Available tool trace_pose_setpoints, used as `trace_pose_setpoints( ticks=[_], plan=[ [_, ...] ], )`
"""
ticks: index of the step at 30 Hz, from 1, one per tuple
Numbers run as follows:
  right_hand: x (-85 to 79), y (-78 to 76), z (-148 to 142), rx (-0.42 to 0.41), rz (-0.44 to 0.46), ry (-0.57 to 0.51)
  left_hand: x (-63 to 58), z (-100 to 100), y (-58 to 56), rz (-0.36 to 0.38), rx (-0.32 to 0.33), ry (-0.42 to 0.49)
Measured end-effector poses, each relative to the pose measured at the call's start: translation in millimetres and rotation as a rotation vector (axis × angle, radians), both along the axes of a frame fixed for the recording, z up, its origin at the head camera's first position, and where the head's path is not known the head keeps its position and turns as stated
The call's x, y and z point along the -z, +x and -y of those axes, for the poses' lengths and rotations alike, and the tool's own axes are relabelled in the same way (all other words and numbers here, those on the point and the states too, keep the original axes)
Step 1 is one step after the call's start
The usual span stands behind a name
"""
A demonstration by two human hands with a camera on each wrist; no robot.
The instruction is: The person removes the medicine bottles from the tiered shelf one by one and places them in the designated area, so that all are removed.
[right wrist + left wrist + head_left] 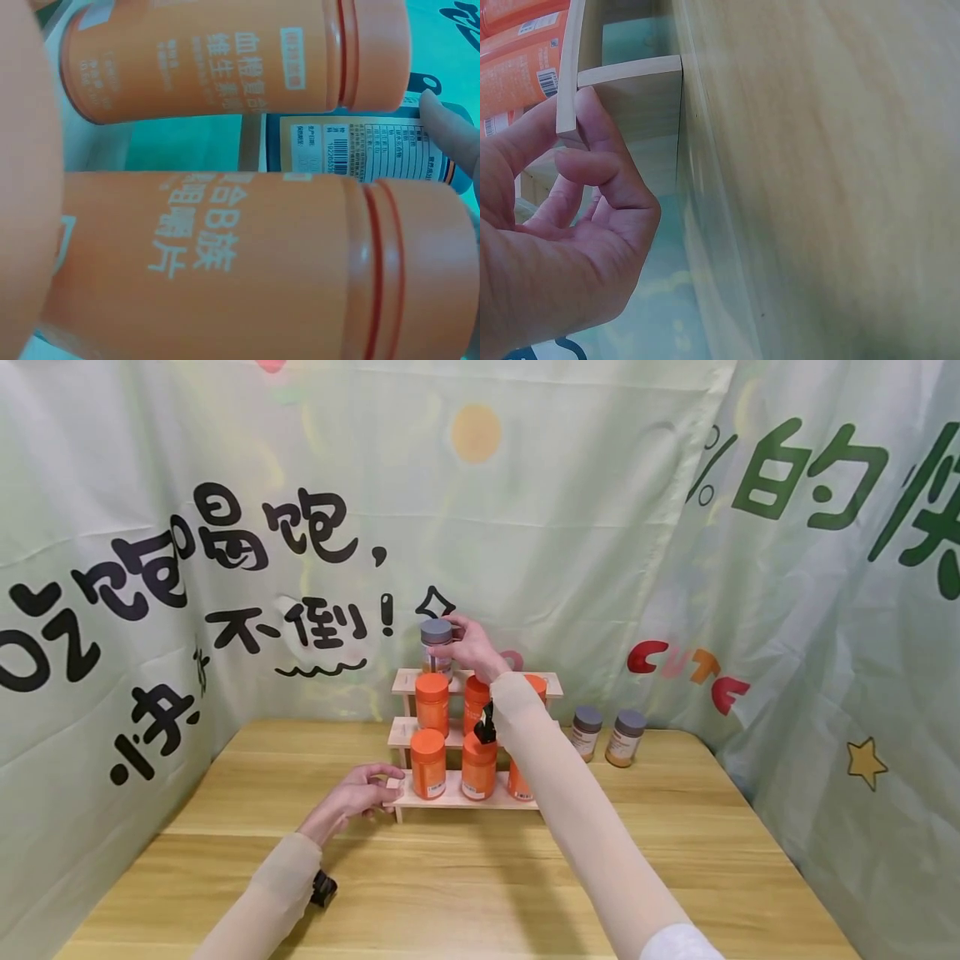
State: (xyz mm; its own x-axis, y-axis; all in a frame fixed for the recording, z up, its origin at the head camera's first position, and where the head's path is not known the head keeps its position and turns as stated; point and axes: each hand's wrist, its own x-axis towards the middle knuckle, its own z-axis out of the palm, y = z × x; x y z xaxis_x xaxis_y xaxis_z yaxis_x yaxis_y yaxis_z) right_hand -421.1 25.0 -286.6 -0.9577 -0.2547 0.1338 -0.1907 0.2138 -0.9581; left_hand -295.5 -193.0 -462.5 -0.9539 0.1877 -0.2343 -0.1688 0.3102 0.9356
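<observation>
A three-tier wooden display rack (pixel 480 803) stands on the table with several orange bottles (pixel 428 765) on its steps. My right hand (pixel 477 648) grips a grey-capped bottle (pixel 437 633) at the left end of the top step. Its printed label (pixel 352 146) faces the right wrist camera, behind two orange bottles. With thumb and fingers, my left hand (pixel 360 792) pinches the left end of the lowest step; the left wrist view shows the board's edge (pixel 568 112) between them. My right forearm hides part of the rack's right side.
Two more grey-capped bottles (pixel 586 732) stand on the table right of the rack. Printed fabric (pixel 525 527) hangs behind and at both sides of the wooden table (pixel 465 885).
</observation>
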Motion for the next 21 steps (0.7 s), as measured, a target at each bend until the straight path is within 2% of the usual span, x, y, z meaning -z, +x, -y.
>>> trace_pose_setpoints(
  ticks=[7, 14, 21],
  plan=[
    [-1.0, 3.0, -6, 0.046, 0.001, -0.034, -1.2, 0, 1.4, -0.005, 0.002, -0.010],
    [-9.1, 10.6, -13, 0.054, -0.092, -0.124, 0.9, 0, -0.7, 0.002, 0.004, -0.016],
    [-16.1, 14.1, -20, 0.050, -0.149, -0.167, 1.9, 0, -1.4, 0.005, -0.008, -0.021]
  ],
)
